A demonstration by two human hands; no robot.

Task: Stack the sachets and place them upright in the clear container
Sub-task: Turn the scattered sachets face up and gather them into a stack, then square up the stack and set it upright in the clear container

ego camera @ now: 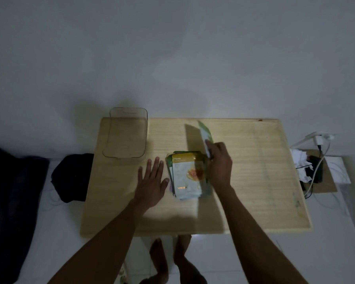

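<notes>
The fingers (210,147) of the right hand (220,162) pinch a green sachet (205,134), tilted up on edge above the stack of sachets (186,177) lying flat mid-tabletop (254,171). The left hand (152,181) rests flat just beside the stack, its fingers spread and holding nothing. The clear container (127,133) stands empty at the tabletop's far left corner.

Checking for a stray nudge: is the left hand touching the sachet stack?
Cannot tell. In the head view, the left hand lies flat with its thumb at the edge of the sachet stack.
</notes>
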